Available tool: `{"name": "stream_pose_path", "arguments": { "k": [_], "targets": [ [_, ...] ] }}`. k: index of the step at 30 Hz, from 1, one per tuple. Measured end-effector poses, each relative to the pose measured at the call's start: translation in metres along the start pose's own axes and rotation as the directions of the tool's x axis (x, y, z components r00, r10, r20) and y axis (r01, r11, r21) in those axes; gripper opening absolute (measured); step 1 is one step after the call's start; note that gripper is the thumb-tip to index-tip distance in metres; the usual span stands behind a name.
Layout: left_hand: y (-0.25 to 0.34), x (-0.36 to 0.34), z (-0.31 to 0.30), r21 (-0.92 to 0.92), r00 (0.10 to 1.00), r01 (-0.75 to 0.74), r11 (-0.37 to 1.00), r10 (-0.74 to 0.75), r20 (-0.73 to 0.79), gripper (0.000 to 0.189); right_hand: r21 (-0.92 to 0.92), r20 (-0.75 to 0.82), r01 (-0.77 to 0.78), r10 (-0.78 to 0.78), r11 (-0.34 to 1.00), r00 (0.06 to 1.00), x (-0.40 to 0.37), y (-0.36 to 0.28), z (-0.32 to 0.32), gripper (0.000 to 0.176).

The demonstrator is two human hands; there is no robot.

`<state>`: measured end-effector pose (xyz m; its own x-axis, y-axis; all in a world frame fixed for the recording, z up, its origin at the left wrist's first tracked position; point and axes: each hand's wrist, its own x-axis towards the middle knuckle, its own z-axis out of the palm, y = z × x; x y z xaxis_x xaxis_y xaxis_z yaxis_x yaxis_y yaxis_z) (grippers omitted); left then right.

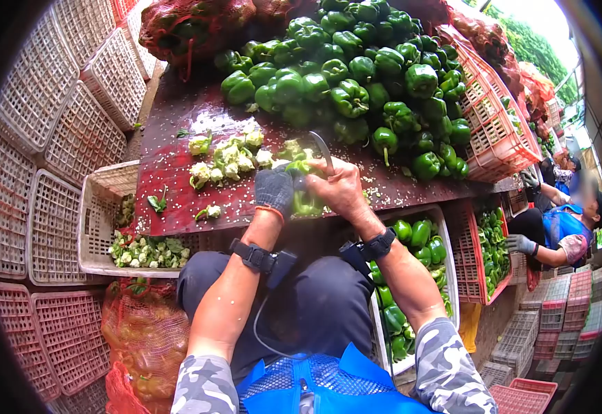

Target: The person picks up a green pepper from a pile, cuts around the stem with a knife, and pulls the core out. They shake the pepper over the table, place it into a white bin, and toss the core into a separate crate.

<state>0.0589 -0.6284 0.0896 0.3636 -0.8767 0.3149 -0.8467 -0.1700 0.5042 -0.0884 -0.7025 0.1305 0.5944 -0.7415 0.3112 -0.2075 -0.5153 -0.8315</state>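
Over the near edge of a dark red tabletop (166, 165), my left hand (274, 188), in a grey glove, is closed on a green bell pepper (306, 201) that is partly blurred. My bare right hand (340, 188) is closed beside the pepper, and a thin curved metal blade (323, 150) rises from its fingers. Its handle is hidden in the grip. Pale pepper cores (230, 160) lie left of my hands, with scattered seeds around them. Beyond my hands a large pile of whole green bell peppers (359, 72) covers the back of the table.
At lower left a white crate (104, 259) holds more cores; at right a white crate (456, 303) holds opened peppers. A red crate (484, 141) leans by the pile. Mesh bags (145, 338) and stacked crates (28, 186) stand left. A co-worker (566, 221) sits at right.
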Motion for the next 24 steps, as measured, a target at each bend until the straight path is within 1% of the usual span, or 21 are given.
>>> {"name": "stream_pose_path", "arguments": {
  "k": [1,2,3,4,6,8,10,11,12,13,14,15,16,17,18,19,20,21,22,23,24],
  "targets": [
    [-0.002,-0.001,0.004,0.001,1.000,-0.001,1.000,0.001,0.001,0.023,-0.040,-0.003,0.016,-0.016,0.999,1.000,0.000,-0.002,0.000,0.028],
    [-0.003,0.000,0.007,-0.019,0.999,0.033,0.999,-0.033,-0.006,0.024,-0.039,-0.005,0.016,-0.017,0.999,1.000,0.000,-0.004,0.001,0.028],
    [-0.005,0.001,0.010,-0.040,0.998,0.068,0.997,-0.068,-0.014,0.025,-0.077,-0.029,0.062,-0.064,0.995,0.998,0.001,-0.006,0.001,0.028],
    [-0.003,0.001,0.010,-0.040,0.998,0.068,0.997,-0.068,-0.016,0.025,-0.115,-0.052,0.105,-0.112,0.988,0.992,0.001,-0.007,0.002,0.027],
    [-0.001,0.003,0.010,0.051,0.993,0.112,0.992,-0.110,-0.035,0.028,-0.110,-0.056,0.097,-0.104,0.989,0.993,0.002,-0.008,0.003,0.027],
    [-0.002,0.002,0.011,0.035,0.991,0.133,0.990,-0.133,-0.018,0.027,-0.109,-0.064,0.084,-0.092,0.990,0.994,0.001,-0.004,0.003,0.026],
    [-0.003,0.003,0.007,0.017,0.988,0.153,0.988,-0.153,-0.004,0.027,-0.115,-0.029,0.077,-0.081,0.990,0.996,0.002,-0.003,0.001,0.029],
    [-0.004,0.003,0.000,0.068,0.997,0.063,0.996,-0.065,0.036,0.024,-0.116,-0.028,0.080,-0.084,0.990,0.996,0.004,-0.005,-0.002,0.029],
    [-0.005,0.004,-0.006,0.115,0.996,-0.032,0.993,0.022,0.083,0.021,-0.035,0.060,0.076,-0.073,0.997,0.996,0.005,-0.006,-0.007,0.033],
    [-0.009,0.004,-0.005,0.115,0.996,-0.032,0.993,0.023,0.083,0.021,0.044,0.148,0.063,-0.069,0.997,0.987,0.007,-0.012,-0.014,0.036],
    [-0.012,0.004,-0.002,0.192,0.987,-0.113,0.975,0.087,0.136,0.024,-0.134,0.263,0.072,-0.035,0.988,0.964,0.010,-0.021,-0.023,0.047],
    [-0.014,0.004,0.002,0.261,0.970,-0.197,0.945,0.148,0.194,0.027,-0.136,0.263,0.068,-0.030,0.988,0.964,0.011,-0.021,-0.025,0.047],
    [-0.011,0.004,0.000,0.182,0.969,-0.162,0.970,0.122,0.213,0.025,-0.172,0.294,0.157,-0.101,0.973,0.951,0.013,-0.022,-0.026,0.046],
    [-0.013,0.006,0.003,0.182,0.970,-0.163,0.970,0.123,0.211,0.025,-0.203,0.328,0.246,-0.171,0.948,0.929,0.017,-0.022,-0.027,0.046],
    [-0.015,0.007,0.005,0.154,0.969,-0.170,0.973,0.137,0.204,0.024,-0.286,0.414,0.269,-0.135,0.920,0.900,0.020,-0.020,-0.030,0.040],
    [-0.016,0.008,0.006,0.125,0.969,-0.176,0.976,0.149,0.198,0.023,-0.286,0.414,0.269,-0.135,0.920,0.900,0.020,-0.019,-0.030,0.040],
    [-0.017,0.008,0.007,0.125,0.969,-0.176,0.976,0.149,0.197,0.023,-0.286,0.392,0.263,-0.138,0.922,0.909,0.019,-0.019,-0.030,0.036],
    [-0.018,0.008,0.007,0.112,0.964,-0.215,0.970,0.192,0.183,0.022,-0.285,0.371,0.259,-0.143,0.923,0.918,0.020,-0.019,-0.030,0.033],
    [-0.021,0.009,0.009,0.101,0.957,-0.254,0.962,0.235,0.169,0.021,-0.284,0.372,0.262,-0.146,0.922,0.917,0.020,-0.021,-0.030,0.033],
    [-0.022,0.009,0.011,0.103,0.958,-0.253,0.962,0.234,0.167,0.021,-0.243,0.343,0.207,-0.115,0.948,0.932,0.020,-0.022,-0.030,0.030],
    [-0.022,0.010,0.014,0.147,0.968,-0.230,0.962,0.211,0.134,0.021,-0.198,0.316,0.151,-0.082,0.968,0.945,0.019,-0.024,-0.030,0.028]
  ]
}}
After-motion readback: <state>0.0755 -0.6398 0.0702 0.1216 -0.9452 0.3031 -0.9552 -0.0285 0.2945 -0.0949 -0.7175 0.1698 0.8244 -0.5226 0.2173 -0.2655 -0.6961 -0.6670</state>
